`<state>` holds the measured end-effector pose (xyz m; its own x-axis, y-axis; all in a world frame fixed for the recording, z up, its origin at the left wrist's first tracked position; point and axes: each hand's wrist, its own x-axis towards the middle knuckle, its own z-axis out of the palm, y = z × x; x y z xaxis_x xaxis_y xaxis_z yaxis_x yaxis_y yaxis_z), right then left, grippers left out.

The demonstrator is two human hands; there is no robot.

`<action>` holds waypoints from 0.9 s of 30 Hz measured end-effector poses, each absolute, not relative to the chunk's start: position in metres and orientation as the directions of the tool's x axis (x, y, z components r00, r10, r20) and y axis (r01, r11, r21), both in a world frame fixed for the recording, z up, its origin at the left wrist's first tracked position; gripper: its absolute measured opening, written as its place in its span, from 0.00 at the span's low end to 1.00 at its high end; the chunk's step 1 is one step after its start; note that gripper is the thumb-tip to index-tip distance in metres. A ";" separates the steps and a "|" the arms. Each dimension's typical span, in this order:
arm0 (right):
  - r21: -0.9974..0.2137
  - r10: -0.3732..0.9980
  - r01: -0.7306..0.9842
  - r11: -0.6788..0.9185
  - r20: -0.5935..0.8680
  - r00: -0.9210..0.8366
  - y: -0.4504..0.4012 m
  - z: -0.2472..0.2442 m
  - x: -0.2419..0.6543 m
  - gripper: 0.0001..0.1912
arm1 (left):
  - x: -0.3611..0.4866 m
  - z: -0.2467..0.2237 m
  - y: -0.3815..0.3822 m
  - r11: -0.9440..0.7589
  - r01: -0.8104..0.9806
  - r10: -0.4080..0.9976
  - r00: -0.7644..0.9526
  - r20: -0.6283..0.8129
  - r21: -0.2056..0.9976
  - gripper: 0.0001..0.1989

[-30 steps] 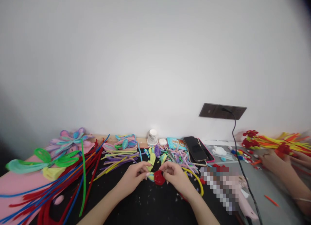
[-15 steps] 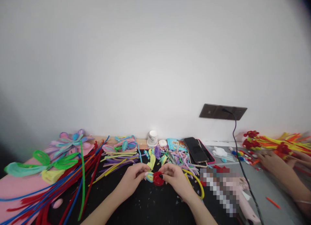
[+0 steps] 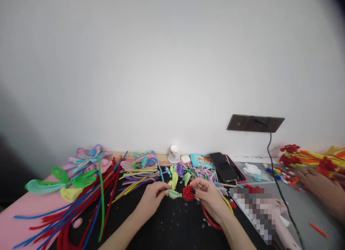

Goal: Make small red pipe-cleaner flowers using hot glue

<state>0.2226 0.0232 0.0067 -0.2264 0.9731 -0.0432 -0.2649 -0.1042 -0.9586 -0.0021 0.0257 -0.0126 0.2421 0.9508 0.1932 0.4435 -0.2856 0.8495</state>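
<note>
My left hand (image 3: pixel 155 196) pinches one end of a small yellow and light-blue pipe-cleaner petal (image 3: pixel 174 194). Between the thumb and fingers of my right hand (image 3: pixel 206 196) is a red pipe-cleaner coil (image 3: pixel 188 194), and a red stem (image 3: pixel 210 221) seems to trail from it below that hand. A narrow gap separates petal and coil, both just above the black mat (image 3: pixel 167 228). Straight ahead of my hands lie yellow looped petals (image 3: pixel 174 180) and a purple one (image 3: pixel 179 169).
Loose pipe cleaners (image 3: pixel 78 196) and a green flower shape (image 3: pixel 59 176) spread leftward. Behind are a paper cup (image 3: pixel 174 153), cut scraps (image 3: pixel 206 174) and phones (image 3: pixel 223 167). A pink glue gun (image 3: pixel 284 225) and cable (image 3: pixel 277 185) lie right, near another person's hand (image 3: pixel 309 181).
My hands have moved apart, separating the red coil from the yellow and blue petal. The red stem now shows under my right hand. The whole view has shifted slightly.
</note>
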 end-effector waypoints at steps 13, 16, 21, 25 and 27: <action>-0.880 0.969 -0.459 -0.125 -0.009 -0.246 0.022 0.006 0.221 0.12 | -0.004 -0.008 0.026 -0.357 0.500 0.932 0.140 0.333 0.789 0.09; -0.895 0.978 -0.436 -0.094 -0.001 -0.207 0.023 0.003 0.217 0.13 | -0.006 -0.004 0.025 -0.361 0.505 0.924 0.079 0.375 0.784 0.10; -0.914 0.984 -0.398 -0.073 -0.001 -0.178 0.020 -0.001 0.204 0.13 | -0.001 -0.004 0.017 -0.291 0.264 0.927 0.317 0.203 0.919 0.14; -0.930 0.977 -0.355 -0.092 -0.016 -0.212 0.014 -0.005 0.191 0.14 | 0.005 -0.005 0.012 -0.154 0.038 0.883 0.453 0.120 0.987 0.17; -0.930 0.971 -0.350 -0.110 -0.025 -0.237 0.011 -0.007 0.188 0.15 | 0.006 -0.007 0.012 -0.123 -0.005 0.898 0.425 0.114 0.992 0.12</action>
